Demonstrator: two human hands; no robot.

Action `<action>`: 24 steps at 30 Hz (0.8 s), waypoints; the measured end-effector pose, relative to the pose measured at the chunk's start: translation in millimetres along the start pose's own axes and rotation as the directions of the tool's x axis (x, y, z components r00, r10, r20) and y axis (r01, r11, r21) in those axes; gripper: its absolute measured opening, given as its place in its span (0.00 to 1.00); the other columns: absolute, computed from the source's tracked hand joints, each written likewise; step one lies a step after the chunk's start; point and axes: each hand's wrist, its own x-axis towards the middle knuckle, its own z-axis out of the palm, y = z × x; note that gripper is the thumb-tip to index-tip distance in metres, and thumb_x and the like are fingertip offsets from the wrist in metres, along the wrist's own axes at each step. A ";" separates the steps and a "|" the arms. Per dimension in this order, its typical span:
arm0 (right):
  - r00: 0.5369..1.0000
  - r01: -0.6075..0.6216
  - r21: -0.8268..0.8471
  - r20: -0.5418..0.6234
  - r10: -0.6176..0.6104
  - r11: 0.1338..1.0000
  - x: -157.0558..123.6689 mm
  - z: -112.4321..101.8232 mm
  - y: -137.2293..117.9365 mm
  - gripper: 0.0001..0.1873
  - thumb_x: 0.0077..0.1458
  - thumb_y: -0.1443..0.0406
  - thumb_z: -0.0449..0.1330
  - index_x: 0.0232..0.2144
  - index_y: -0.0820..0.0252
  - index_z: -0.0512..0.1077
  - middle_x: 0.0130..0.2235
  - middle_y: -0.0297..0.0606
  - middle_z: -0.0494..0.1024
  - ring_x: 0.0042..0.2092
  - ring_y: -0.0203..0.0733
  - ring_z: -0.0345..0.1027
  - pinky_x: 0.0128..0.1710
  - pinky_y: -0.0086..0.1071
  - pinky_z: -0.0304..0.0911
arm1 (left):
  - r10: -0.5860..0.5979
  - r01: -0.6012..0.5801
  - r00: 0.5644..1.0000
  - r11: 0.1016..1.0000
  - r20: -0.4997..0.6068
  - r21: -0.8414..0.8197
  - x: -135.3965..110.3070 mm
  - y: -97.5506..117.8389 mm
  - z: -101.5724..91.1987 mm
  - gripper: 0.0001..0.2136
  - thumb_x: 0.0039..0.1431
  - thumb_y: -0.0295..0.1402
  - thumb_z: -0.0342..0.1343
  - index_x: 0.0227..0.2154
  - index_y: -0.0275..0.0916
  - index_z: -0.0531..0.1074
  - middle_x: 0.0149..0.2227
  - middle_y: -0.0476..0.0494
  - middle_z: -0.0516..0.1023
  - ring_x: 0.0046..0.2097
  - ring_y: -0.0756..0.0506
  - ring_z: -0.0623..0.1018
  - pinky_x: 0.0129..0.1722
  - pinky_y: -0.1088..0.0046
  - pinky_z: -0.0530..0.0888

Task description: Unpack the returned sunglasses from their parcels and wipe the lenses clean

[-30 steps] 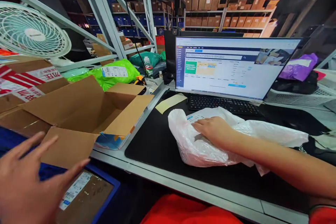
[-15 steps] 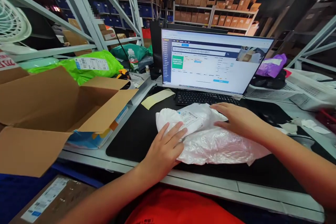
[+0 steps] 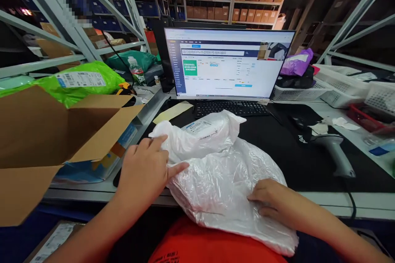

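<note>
A white crinkled plastic parcel bag (image 3: pixel 222 172) with a printed label (image 3: pixel 200 126) lies on the black desk mat (image 3: pixel 277 144) and hangs over the desk's near edge toward my lap. My left hand (image 3: pixel 145 168) grips the bag's left end, with the thumb and a finger pressed into the plastic. Lower right on the bag, my right hand (image 3: pixel 267 201) has its fingers curled into the plastic near the desk edge. The bag's contents are hidden.
A lit monitor (image 3: pixel 228 63) and keyboard (image 3: pixel 231 108) stand behind the bag. A barcode scanner (image 3: pixel 335 152) lies to the right. An open cardboard box (image 3: pixel 46 131) and a green parcel (image 3: pixel 80 80) sit at the left. White baskets (image 3: pixel 339 88) are at the far right.
The bag has been pulled toward me, over the desk edge. My right hand has slid from the bag's far side to its near right part. My left hand now holds the left end.
</note>
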 end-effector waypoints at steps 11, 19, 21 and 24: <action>0.932 -0.336 -0.029 -0.157 0.328 0.941 -54.2 -32.7 36.4 0.16 0.65 0.55 0.54 0.39 0.56 0.79 0.43 0.43 0.82 0.44 0.50 0.75 0.45 0.40 0.66 | 0.228 -0.209 0.936 0.973 0.269 -0.098 103.3 102.3 -14.4 0.28 0.57 0.52 0.64 0.49 0.32 0.74 0.47 0.26 0.80 0.49 0.30 0.78 0.45 0.55 0.72; 0.902 -0.261 0.452 -0.199 0.382 0.853 -63.9 5.3 52.9 0.31 0.64 0.42 0.49 0.23 0.59 0.71 0.27 0.39 0.76 0.30 0.44 0.68 0.32 0.34 0.61 | 0.049 0.161 0.866 0.915 0.498 -0.369 140.8 36.9 61.9 0.37 0.48 0.48 0.66 0.59 0.35 0.68 0.54 0.25 0.78 0.48 0.30 0.81 0.42 0.60 0.75; 0.888 -0.090 0.671 -0.281 0.365 0.736 -45.2 11.6 47.0 0.30 0.61 0.41 0.54 0.28 0.60 0.74 0.29 0.39 0.77 0.32 0.44 0.69 0.34 0.34 0.64 | 0.033 0.202 0.859 0.895 0.511 -0.398 152.2 16.4 63.5 0.27 0.49 0.49 0.64 0.48 0.37 0.75 0.46 0.30 0.82 0.43 0.32 0.82 0.38 0.64 0.74; 0.849 0.061 0.828 -0.336 0.407 0.557 -22.2 6.9 38.2 0.28 0.51 0.40 0.64 0.30 0.60 0.75 0.28 0.37 0.77 0.30 0.42 0.68 0.31 0.33 0.64 | 0.008 0.219 0.880 0.880 0.475 -0.422 161.9 -4.8 62.6 0.18 0.56 0.47 0.59 0.39 0.37 0.78 0.42 0.34 0.84 0.42 0.33 0.81 0.38 0.66 0.73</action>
